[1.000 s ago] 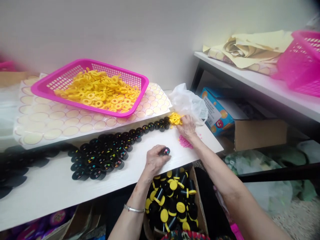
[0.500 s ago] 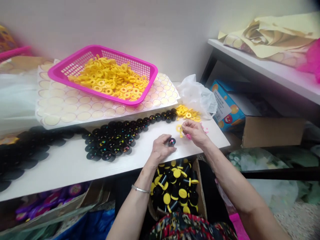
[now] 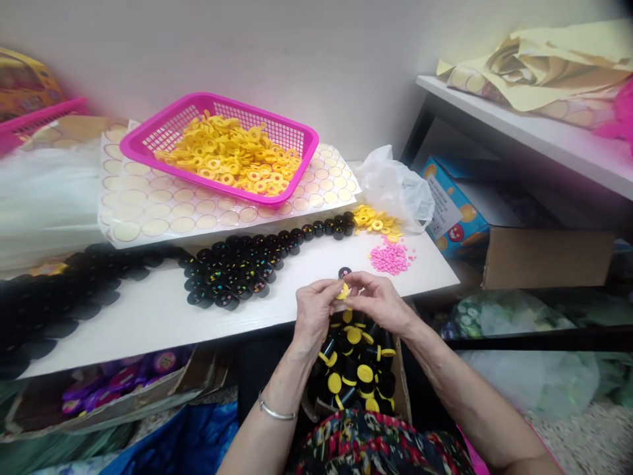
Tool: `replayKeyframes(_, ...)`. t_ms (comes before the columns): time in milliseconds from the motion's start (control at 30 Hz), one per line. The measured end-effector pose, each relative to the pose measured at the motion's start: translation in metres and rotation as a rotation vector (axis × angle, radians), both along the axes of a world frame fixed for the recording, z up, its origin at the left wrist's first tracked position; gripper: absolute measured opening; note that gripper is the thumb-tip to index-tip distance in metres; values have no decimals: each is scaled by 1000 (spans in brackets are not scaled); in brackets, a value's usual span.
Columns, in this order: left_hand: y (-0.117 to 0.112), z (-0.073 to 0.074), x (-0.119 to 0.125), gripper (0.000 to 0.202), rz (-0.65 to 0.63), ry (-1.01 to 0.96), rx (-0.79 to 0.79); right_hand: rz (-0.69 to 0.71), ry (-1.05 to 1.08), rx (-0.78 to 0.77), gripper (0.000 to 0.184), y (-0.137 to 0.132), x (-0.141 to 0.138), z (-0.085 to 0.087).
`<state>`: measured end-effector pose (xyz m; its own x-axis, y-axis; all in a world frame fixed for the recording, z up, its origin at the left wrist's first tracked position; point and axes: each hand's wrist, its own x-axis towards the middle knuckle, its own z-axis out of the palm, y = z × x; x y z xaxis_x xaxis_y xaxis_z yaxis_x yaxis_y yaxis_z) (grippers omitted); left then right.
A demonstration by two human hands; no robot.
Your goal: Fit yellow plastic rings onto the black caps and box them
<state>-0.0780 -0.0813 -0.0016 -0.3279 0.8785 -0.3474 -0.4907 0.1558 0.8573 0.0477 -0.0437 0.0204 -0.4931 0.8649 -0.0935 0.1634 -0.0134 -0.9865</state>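
My left hand (image 3: 316,307) and my right hand (image 3: 380,300) meet near the table's front edge, both closed on one small yellow ring piece (image 3: 343,291). Fingertips cover part of that piece. Just beyond them a black round cup (image 3: 345,272) with pink bits in it stands on the white table (image 3: 306,277). To the right lies a heap of small pink beads (image 3: 390,256). Behind the beads is a pile of yellow ring pieces (image 3: 374,221). Many black cups (image 3: 232,267) are grouped on the left, with a row running toward the yellow pile.
A pink basket (image 3: 220,188) of yellow ring pieces rests on sticker sheets (image 3: 153,211). Below the table edge, a cardboard box (image 3: 403,376) holds black cylinders with yellow caps (image 3: 364,374). A plastic bag (image 3: 395,185), an open carton (image 3: 539,258) and a shelf (image 3: 494,115) are on the right.
My left hand has left the black cup and come to the yellow ring piece. My right hand has brought that piece left and toward me, uncovering the pink beads.
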Motion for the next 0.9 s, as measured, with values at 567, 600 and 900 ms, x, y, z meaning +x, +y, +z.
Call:
replayKeyframes(567, 36, -28, -7, 29, 139, 285, -55, -7, -750, 661, 14, 33, -11, -12)
replayKeyframes(600, 39, -29, -9, 29, 112, 302, -43, 9, -774, 656, 14, 35, -12, -11)
replayKeyframes(900, 50, -37, -4, 28, -52, 472, 89, 24, -610, 522, 15, 39, -9, -20)
